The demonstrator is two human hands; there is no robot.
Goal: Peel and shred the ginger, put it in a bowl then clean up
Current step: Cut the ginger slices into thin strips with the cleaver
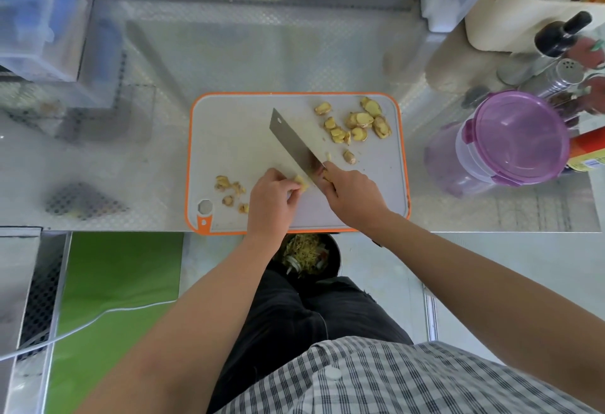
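From the head view, our left hand (273,196) pinches a small pale-yellow peeled chunk of ginger (302,183) near the front of the white plastic cutting board with the orange rim (235,138). Our right hand (353,199) curls tight round the handle of the broad steel cleaver (294,148), blade angled right beside that chunk. Sliced yellow ginger pieces (357,122) lie scattered at the board's far right corner, brownish peel scraps (229,189) at its near left, and a dark round container of pale shreds (307,255) shows just below the counter edge.

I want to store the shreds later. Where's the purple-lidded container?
In the head view, the purple-lidded container stands on the counter, right of the cutting board and just in front of the shaker.
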